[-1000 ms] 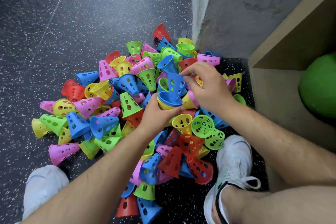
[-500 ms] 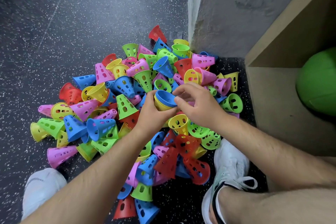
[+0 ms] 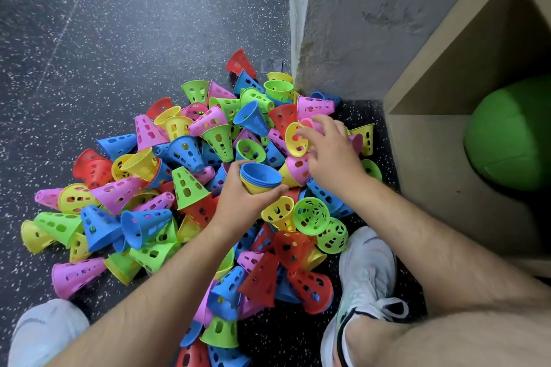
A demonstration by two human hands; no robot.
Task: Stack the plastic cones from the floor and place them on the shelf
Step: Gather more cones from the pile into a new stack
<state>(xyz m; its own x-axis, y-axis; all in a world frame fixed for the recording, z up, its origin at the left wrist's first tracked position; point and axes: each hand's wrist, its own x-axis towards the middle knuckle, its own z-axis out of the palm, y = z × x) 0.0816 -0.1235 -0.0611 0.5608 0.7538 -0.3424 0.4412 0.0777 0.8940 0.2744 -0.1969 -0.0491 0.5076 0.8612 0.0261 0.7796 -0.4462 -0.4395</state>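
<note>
My left hand (image 3: 238,202), in the middle of the frame, is wrapped around a small nested stack of cones (image 3: 260,177) with the wide ends facing up: blue ones sit inside a yellow one, my thumb along the near rim and my fingers curled round the far side. My right hand (image 3: 334,155), just right of centre, is spread loose with nothing in it, fingertips reaching over a yellow cone (image 3: 295,140) that lies on its side next to a pink cone (image 3: 299,170); I cannot tell whether they touch it. The pile of loose cones (image 3: 185,188) in red, blue, green, yellow and pink covers the dark speckled floor (image 3: 119,39) from the left edge to the centre, running up against the grey wall corner (image 3: 343,24) at the upper middle. The wooden shelf (image 3: 423,140) stands at the right edge with a green ball (image 3: 510,134) inside its compartment. My white shoes (image 3: 366,277) frame the pile at the bottom.
</note>
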